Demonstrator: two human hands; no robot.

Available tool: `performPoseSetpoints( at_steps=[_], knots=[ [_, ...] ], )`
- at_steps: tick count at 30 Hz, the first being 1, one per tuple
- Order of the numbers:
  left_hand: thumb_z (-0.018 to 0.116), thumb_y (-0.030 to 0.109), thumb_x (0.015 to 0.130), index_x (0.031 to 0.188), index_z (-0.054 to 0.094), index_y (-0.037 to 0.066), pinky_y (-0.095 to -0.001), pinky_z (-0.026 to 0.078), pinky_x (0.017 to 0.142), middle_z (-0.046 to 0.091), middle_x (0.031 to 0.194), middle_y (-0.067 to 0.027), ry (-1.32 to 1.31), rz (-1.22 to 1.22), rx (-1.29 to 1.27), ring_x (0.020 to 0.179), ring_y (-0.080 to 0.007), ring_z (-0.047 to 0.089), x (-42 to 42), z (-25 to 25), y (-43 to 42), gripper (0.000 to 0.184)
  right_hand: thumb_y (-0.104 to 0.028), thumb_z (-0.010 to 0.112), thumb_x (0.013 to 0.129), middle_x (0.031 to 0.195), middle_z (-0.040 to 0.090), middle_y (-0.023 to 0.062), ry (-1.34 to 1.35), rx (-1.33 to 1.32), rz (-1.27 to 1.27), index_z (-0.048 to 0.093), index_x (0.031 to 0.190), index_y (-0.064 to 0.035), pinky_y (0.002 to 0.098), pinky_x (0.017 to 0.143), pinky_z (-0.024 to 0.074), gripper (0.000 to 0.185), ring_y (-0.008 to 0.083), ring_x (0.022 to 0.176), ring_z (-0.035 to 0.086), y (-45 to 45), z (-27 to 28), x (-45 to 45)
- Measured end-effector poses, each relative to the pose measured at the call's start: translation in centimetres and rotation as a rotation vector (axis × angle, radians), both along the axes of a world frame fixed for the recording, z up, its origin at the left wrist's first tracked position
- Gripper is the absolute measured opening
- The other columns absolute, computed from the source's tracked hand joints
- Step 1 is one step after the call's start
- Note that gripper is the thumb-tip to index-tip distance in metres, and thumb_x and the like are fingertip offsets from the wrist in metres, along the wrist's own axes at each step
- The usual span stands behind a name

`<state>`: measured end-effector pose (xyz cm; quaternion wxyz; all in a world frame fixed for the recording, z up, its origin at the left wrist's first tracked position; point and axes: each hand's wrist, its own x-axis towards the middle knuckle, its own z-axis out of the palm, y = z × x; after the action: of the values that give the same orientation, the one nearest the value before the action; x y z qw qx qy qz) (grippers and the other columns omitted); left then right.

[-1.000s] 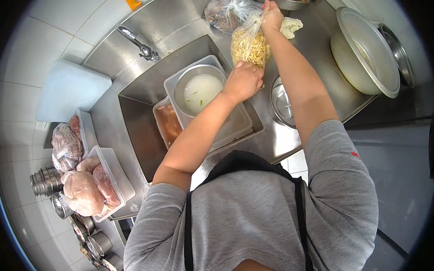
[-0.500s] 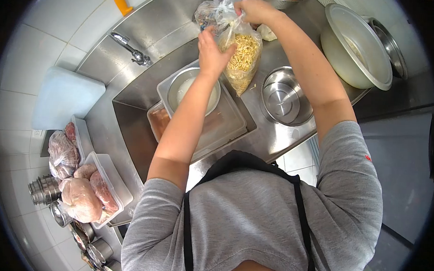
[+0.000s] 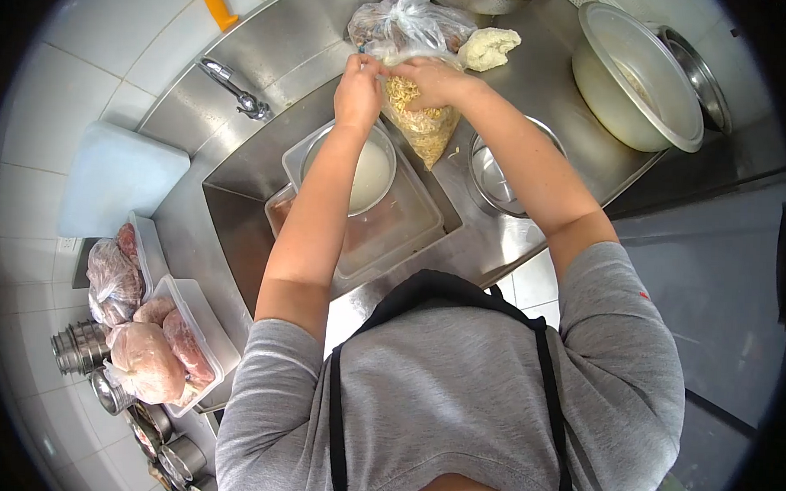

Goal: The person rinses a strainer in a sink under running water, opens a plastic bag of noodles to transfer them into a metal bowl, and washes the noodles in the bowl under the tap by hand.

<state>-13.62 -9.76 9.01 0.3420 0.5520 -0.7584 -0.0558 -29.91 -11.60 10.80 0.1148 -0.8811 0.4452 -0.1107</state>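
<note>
1. While the bag of sprouts (image 3: pixel 429 136) lies on the bench (image 3: pixel 550 73) beside the sink (image 3: pixel 238 231), the left hand (image 3: pixel 358 93) curls at its upper edge, grip impossible to tell.
2. The right hand (image 3: pixel 435 81) rests partly open against it.

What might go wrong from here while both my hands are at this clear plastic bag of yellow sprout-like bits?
The clear plastic bag of yellow sprout-like bits is beside the rectangular steel sink; if it tips, bits might scatter in.
Your bare right forearm reaches over the round shiny steel bowl, so drawing back could knock it.
Your bare left forearm crosses above the round metal pot of cloudy liquid; dropping it might cause a slop.
</note>
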Motion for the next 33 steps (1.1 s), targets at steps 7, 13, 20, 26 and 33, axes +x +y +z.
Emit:
performPoseSetpoints(
  at_steps=[7, 13, 20, 26, 33],
  knots=[
    [0.049, 0.006, 0.079, 0.130, 0.043, 0.020, -0.0373, 0.049, 0.080, 0.049, 0.121, -0.0114, 0.016, -0.037, 0.083, 0.106, -0.0304, 0.053, -0.1, -4.0, -1.0, 0.053, -0.024, 0.080, 0.054, 0.120, 0.051, 0.0169, 0.358, 0.314, -0.019, 0.039, 0.129, -0.0271, 0.0406, 0.092, 0.0413, 0.085, 0.0338, 0.108, 0.052, -0.5, 1.9, 1.3],
    [0.042, 0.014, 0.086, 0.140, 0.015, 0.027, -0.0446, 0.051, 0.077, 0.041, 0.130, -0.0093, 0.875, -0.151, 0.895, 0.105, -0.0238, 0.053, -2.3, -2.3, 3.0, 0.061, -0.024, 0.081, 0.050, 0.105, 0.061, 0.0143, 0.515, 0.218, 0.124, 0.042, 0.126, -0.0264, 0.0406, 0.085, 0.0442, 0.086, 0.0321, 0.099, 0.057, -1.8, 0.5, 1.7],
    [0.051, 0.007, 0.079, 0.139, 0.025, 0.022, -0.0329, 0.054, 0.066, 0.037, 0.130, -0.0095, 0.749, -0.087, 0.766, 0.096, -0.0221, 0.056, -2.9, -3.6, 2.3, 0.067, -0.017, 0.079, 0.050, 0.102, 0.060, 0.0113, 0.527, 0.238, 0.188, 0.047, 0.119, -0.0227, 0.0413, 0.081, 0.0450, 0.076, 0.0317, 0.096, 0.058, -1.0, 1.1, -0.2],
    [0.054, 0.003, 0.075, 0.139, 0.028, 0.022, -0.0310, 0.053, 0.067, 0.021, 0.134, -0.0082, 0.796, -0.139, 0.716, 0.099, -0.0216, 0.052, -2.9, -2.0, 3.2, 0.072, -0.005, 0.075, 0.054, 0.116, 0.050, 0.0094, 0.380, 0.107, 0.245, 0.054, 0.111, -0.0174, 0.0404, 0.084, 0.0447, 0.062, 0.0307, 0.103, 0.053, -0.1, 1.3, -1.2],
    [0.057, 0.001, 0.070, 0.140, 0.021, 0.025, -0.0339, 0.053, 0.072, 0.014, 0.137, -0.0083, 0.774, -0.177, 0.791, 0.106, -0.0235, 0.048, -2.8, -0.9, 3.1, 0.082, -0.003, 0.075, 0.052, 0.108, 0.055, 0.0096, 0.069, 0.091, 0.278, 0.055, 0.108, -0.0111, 0.0372, 0.087, 0.0436, 0.060, 0.0304, 0.103, 0.053, -1.3, 0.8, -3.2]
  ],
)
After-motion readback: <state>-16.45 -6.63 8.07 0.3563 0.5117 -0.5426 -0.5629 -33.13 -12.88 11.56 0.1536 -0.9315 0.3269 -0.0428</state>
